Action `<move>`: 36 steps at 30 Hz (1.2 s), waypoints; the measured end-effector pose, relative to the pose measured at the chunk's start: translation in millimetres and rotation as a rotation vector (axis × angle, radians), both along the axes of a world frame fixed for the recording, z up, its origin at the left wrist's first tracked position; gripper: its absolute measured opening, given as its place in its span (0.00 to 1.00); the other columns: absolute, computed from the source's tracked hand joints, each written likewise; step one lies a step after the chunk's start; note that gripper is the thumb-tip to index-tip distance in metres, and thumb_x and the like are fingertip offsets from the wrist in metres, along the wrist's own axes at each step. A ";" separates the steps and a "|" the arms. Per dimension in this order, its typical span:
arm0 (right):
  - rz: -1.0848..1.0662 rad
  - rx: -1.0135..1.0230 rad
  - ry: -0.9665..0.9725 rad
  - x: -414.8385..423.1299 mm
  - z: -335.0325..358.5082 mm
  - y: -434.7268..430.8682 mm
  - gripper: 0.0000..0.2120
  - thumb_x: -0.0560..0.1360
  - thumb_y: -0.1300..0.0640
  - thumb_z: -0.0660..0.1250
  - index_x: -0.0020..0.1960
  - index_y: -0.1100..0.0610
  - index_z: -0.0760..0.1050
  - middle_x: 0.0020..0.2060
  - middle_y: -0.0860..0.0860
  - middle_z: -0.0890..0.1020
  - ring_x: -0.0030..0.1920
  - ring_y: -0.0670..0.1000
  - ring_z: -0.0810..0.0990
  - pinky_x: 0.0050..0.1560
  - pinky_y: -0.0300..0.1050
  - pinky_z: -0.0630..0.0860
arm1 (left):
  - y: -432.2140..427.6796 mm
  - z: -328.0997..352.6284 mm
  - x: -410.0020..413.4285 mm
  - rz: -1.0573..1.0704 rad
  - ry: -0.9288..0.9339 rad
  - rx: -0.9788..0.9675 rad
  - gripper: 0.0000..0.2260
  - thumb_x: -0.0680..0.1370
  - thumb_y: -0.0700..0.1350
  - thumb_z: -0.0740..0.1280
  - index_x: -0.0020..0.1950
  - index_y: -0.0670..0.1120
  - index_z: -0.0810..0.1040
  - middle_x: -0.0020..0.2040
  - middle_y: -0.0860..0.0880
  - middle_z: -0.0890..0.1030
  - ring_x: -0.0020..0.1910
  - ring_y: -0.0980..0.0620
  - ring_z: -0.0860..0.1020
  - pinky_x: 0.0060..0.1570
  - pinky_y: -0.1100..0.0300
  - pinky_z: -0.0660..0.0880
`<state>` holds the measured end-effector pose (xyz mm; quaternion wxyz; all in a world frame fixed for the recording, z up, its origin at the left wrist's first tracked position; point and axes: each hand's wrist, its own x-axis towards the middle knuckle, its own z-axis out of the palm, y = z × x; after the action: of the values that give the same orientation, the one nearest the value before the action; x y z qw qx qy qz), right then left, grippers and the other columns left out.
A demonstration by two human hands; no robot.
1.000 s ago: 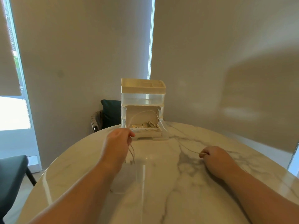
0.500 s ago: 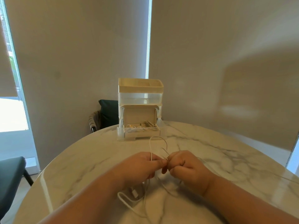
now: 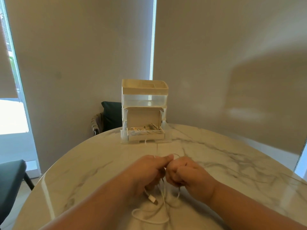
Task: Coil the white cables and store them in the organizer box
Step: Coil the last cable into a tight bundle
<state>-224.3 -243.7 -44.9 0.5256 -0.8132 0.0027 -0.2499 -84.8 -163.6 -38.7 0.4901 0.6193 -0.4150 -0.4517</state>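
above the left hand (image 3: 146, 171), the cable (image 3: 152, 199) loop has shrunk.

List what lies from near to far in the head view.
Loose loop of the white cable → its connector → left hand and right hand side by side, both gripping the cable → organizer box with coiled cables in its open lower part → dark chair behind the table.
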 end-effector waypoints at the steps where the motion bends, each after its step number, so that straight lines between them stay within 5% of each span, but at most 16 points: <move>1: 0.025 -0.017 0.020 3.6 -2.0 1.7 0.09 0.62 0.55 0.61 0.24 0.48 0.70 0.23 0.45 0.68 0.27 0.47 0.63 0.30 0.40 0.61 | 1.5 0.6 -1.6 -0.015 0.016 -0.019 0.16 0.79 0.55 0.67 0.40 0.44 0.78 0.25 0.50 0.68 0.23 0.54 0.62 0.25 0.61 0.57; 5: -0.132 -0.103 0.056 -1.1 -2.1 1.7 0.06 0.63 0.54 0.62 0.27 0.50 0.74 0.30 0.56 0.76 0.30 0.51 0.70 0.33 0.44 0.68 | -7.2 0.3 8.7 0.240 -0.014 -0.131 0.10 0.81 0.45 0.63 0.45 0.46 0.82 0.30 0.50 0.69 0.25 0.55 0.64 0.24 0.61 0.59; 7: -0.390 -0.109 0.018 -8.6 -2.0 -4.3 0.08 0.68 0.58 0.65 0.37 0.47 0.81 0.48 0.51 0.82 0.38 0.49 0.79 0.39 0.40 0.75 | -11.7 0.1 27.4 0.481 0.059 -0.207 0.10 0.81 0.45 0.61 0.48 0.49 0.82 0.32 0.50 0.70 0.26 0.55 0.64 0.24 0.61 0.60; 9: -0.713 -0.293 0.017 -15.1 -1.7 -17.0 0.14 0.73 0.61 0.66 0.52 0.43 0.79 0.59 0.42 0.76 0.47 0.42 0.78 0.48 0.34 0.74 | -9.5 0.7 45.9 0.645 0.092 -0.268 0.10 0.82 0.47 0.62 0.50 0.50 0.83 0.30 0.51 0.69 0.26 0.54 0.64 0.24 0.60 0.61; 11: -0.950 -0.437 0.214 -24.3 -0.4 -38.8 0.23 0.75 0.56 0.66 0.68 0.45 0.70 0.69 0.45 0.67 0.55 0.42 0.74 0.57 0.38 0.70 | -5.7 1.9 54.8 0.681 0.072 -0.305 0.09 0.82 0.48 0.62 0.49 0.50 0.83 0.29 0.51 0.69 0.25 0.54 0.63 0.24 0.60 0.61; 13: -1.077 -0.425 0.600 -35.7 -2.9 -63.4 0.32 0.75 0.48 0.66 0.76 0.50 0.59 0.74 0.53 0.58 0.64 0.54 0.73 0.62 0.46 0.70 | -3.2 5.1 51.4 0.652 0.003 -0.319 0.09 0.81 0.49 0.63 0.48 0.50 0.83 0.29 0.52 0.69 0.25 0.56 0.64 0.25 0.60 0.63; 15: -1.058 -0.522 0.866 -45.1 -6.9 -82.4 0.24 0.77 0.44 0.65 0.69 0.53 0.70 0.69 0.57 0.69 0.60 0.57 0.77 0.58 0.46 0.74 | -2.1 6.0 43.1 0.625 -0.066 -0.338 0.10 0.81 0.49 0.64 0.47 0.50 0.83 0.29 0.52 0.70 0.24 0.56 0.64 0.26 0.61 0.64; 17: -1.081 -0.562 0.825 -51.8 -8.5 -96.1 0.11 0.78 0.48 0.66 0.51 0.53 0.81 0.54 0.55 0.82 0.49 0.54 0.80 0.47 0.43 0.75 | -1.9 6.0 38.1 0.613 -0.088 -0.350 0.10 0.81 0.49 0.64 0.46 0.49 0.83 0.27 0.53 0.70 0.23 0.57 0.64 0.26 0.61 0.64; 21: -1.261 -0.736 0.741 -57.5 -8.8 -107.8 0.12 0.78 0.54 0.60 0.44 0.55 0.80 0.45 0.56 0.76 0.46 0.58 0.77 0.46 0.48 0.75 | 3.1 10.1 40.4 0.576 -0.099 -0.322 0.11 0.80 0.50 0.65 0.42 0.50 0.85 0.32 0.50 0.73 0.30 0.54 0.69 0.32 0.59 0.67; 24: -1.068 -0.621 0.297 -54.0 -4.8 -93.5 0.12 0.70 0.53 0.61 0.29 0.57 0.68 0.31 0.54 0.71 0.35 0.54 0.72 0.34 0.49 0.65 | 6.6 12.5 32.5 0.371 -0.150 -0.213 0.12 0.78 0.54 0.66 0.41 0.51 0.85 0.32 0.52 0.73 0.31 0.55 0.69 0.32 0.59 0.66; 27: -0.664 -0.595 -0.032 -37.0 6.0 -62.3 0.13 0.64 0.52 0.60 0.28 0.56 0.59 0.25 0.54 0.63 0.27 0.54 0.65 0.31 0.54 0.65 | 7.3 14.1 24.2 0.295 -0.047 -0.140 0.20 0.77 0.61 0.63 0.50 0.47 0.84 0.29 0.52 0.69 0.24 0.57 0.64 0.27 0.62 0.62; 31: -0.292 -0.709 -0.069 -0.6 1.1 -19.8 0.11 0.63 0.58 0.61 0.26 0.57 0.62 0.24 0.54 0.64 0.28 0.57 0.66 0.34 0.60 0.73 | 8.1 10.1 19.8 0.106 0.036 0.060 0.31 0.75 0.69 0.59 0.53 0.43 0.83 0.26 0.52 0.67 0.23 0.55 0.60 0.23 0.64 0.58; 36: -0.158 -0.729 -0.070 3.5 1.9 -2.9 0.11 0.62 0.58 0.60 0.25 0.60 0.61 0.25 0.57 0.64 0.28 0.57 0.64 0.30 0.53 0.65 | 6.3 0.3 10.1 0.026 0.004 0.055 0.20 0.73 0.64 0.69 0.34 0.49 0.84 0.27 0.50 0.67 0.23 0.54 0.61 0.25 0.62 0.58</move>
<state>-220.7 -246.6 -43.0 0.1802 -0.9352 -0.0418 -0.3020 -74.7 -157.2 -38.4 0.4796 0.6370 -0.3931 -0.4579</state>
